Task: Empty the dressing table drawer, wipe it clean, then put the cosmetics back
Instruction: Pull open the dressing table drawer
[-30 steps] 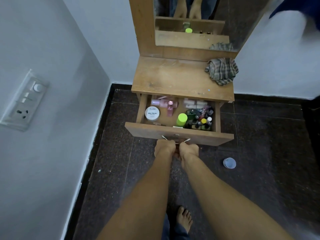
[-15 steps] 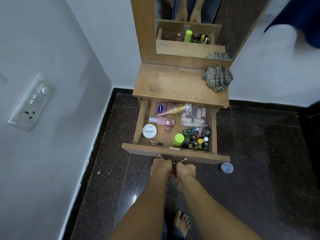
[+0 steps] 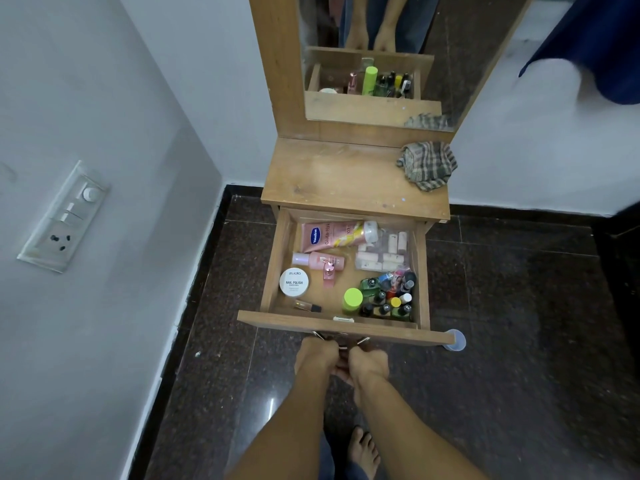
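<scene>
At the foot of the mirrored wooden dressing table (image 3: 339, 181), the pale wooden drawer (image 3: 277, 268) stood drawn well out over the dark floor, full of cosmetics; both of the person's hands were at its thin metal handle (image 3: 363, 340), the left hand (image 3: 317, 355) and the right hand (image 3: 369, 363) side by side, fingers curled close round it with no gap showing. Inside lay a pink squeeze tube of lotion (image 3: 332, 235) along the back; a clear plastic bag of pale sticks (image 3: 384, 252) sat just beside it; a flat white round jar marked nail polish (image 3: 294, 281) rested near the left wall; a crowd of small glass varnish bottles (image 3: 388, 299) stood packed in the front right corner, next to a lime-green capped bottle (image 3: 352, 299). I judged the tube and bag light and soft, safe to take by the middle; the little glass bottles looked slick, breakable and quick to topple, best lifted a few at a time by their caps; a crumpled checked cloth (image 3: 427, 164) lay on the tabletop's back right corner, handy for the wiping.
</scene>
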